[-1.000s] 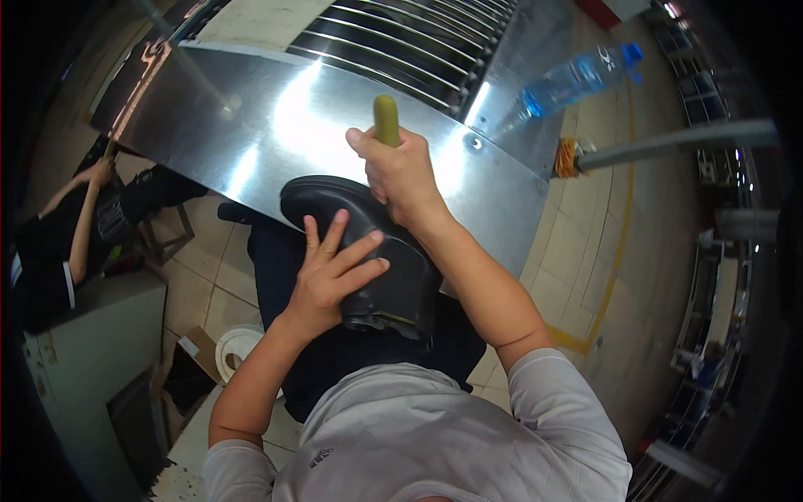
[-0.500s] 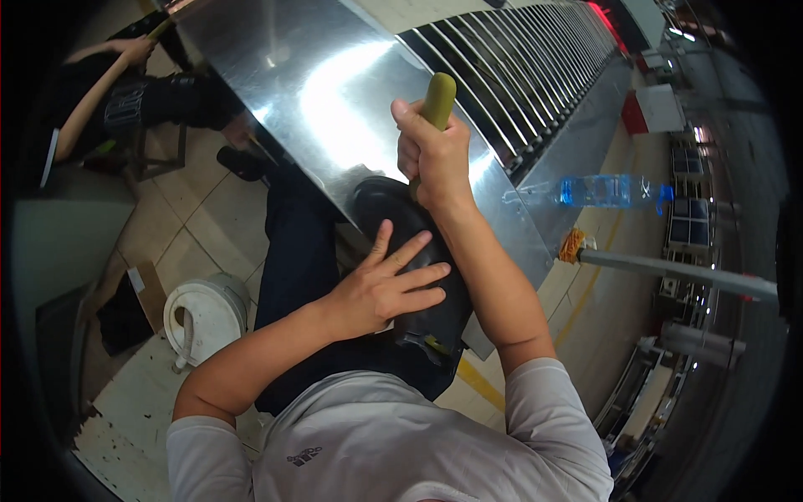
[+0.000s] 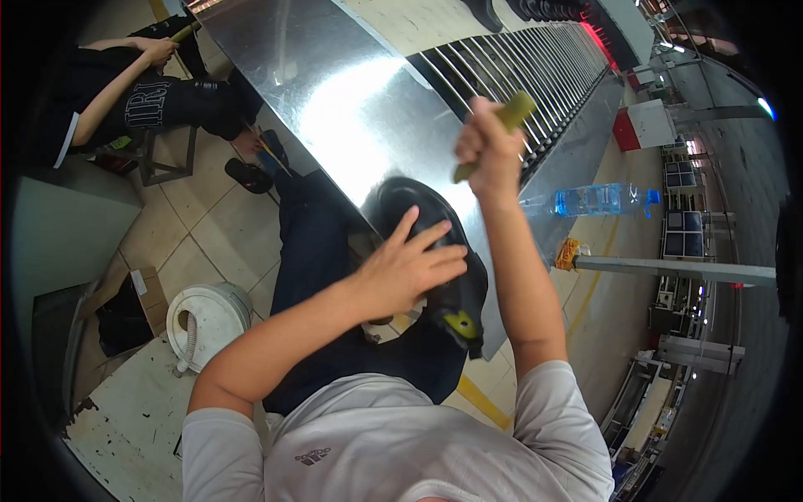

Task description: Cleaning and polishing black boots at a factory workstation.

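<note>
A black shoe upper (image 3: pixel 410 197), stretched over a last, lies at the metal table's near edge above my lap. At its near end the yellow-green last (image 3: pixel 458 321) shows, with a small dark hole in it. My left hand (image 3: pixel 407 266) lies on the shoe with fingers spread. Raised beyond it to the right, my right hand (image 3: pixel 493 155) is closed round an olive-green stick-like tool (image 3: pixel 517 110). The tool is thick at its upper end and thinner below the fist. It is apart from the shoe, and motion blurs that hand a little.
A roller conveyor (image 3: pixel 510 79) runs from the shiny metal table (image 3: pixel 284 84) to the far right. A water bottle (image 3: pixel 590 201) lies or stands at the table's right side. On the left are a lidded white bucket (image 3: pixel 213 322) and a seated co-worker's hands (image 3: pixel 155 50) with a similar tool.
My right hand has lifted the tool off the shoe, up and to the right. The shoe and my left hand sit slightly farther right in view, and more of the last shows.
</note>
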Demonstrator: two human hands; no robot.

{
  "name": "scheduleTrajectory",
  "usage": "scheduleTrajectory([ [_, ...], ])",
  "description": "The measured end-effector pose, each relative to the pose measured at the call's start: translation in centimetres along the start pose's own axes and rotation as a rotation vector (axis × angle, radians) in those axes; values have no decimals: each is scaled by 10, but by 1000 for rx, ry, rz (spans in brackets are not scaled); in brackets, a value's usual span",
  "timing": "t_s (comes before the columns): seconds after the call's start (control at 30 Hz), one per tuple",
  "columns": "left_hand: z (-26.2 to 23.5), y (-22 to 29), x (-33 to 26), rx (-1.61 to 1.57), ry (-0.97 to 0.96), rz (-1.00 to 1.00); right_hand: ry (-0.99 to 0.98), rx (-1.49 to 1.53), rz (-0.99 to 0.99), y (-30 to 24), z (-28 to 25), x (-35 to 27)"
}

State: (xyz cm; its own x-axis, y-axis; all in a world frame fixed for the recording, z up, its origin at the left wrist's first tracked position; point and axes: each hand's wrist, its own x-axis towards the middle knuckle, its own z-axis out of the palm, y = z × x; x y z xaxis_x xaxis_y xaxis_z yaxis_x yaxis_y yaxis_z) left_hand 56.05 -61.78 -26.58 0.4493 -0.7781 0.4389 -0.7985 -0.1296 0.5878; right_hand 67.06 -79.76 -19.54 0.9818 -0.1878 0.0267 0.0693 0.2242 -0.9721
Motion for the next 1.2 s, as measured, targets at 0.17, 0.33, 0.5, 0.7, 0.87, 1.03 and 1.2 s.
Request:
scheduleTrajectory([
  [0.17,2,-41,44,-9,-126,-26,361,-100,-45,-36,-103,-73],
  [0.33,-16,-58,67,73,-272,-211,638,-57,-129,-55,-175,-169],
  [0.5,13,-22,25,316,93,-402,789,-25,-83,-33,-201,-238],
  [0.7,52,80,-16,158,109,-519,760,179,-35,1,-187,-245],
  [0.87,92,127,7,-477,-186,-495,629,223,-17,13,-179,-225],
  [1.03,94,108,37,-247,-192,38,740,346,-116,19,-201,-236],
  [1.2,90,100,110,447,-342,313,827,636,-142,43,-194,-254],
])
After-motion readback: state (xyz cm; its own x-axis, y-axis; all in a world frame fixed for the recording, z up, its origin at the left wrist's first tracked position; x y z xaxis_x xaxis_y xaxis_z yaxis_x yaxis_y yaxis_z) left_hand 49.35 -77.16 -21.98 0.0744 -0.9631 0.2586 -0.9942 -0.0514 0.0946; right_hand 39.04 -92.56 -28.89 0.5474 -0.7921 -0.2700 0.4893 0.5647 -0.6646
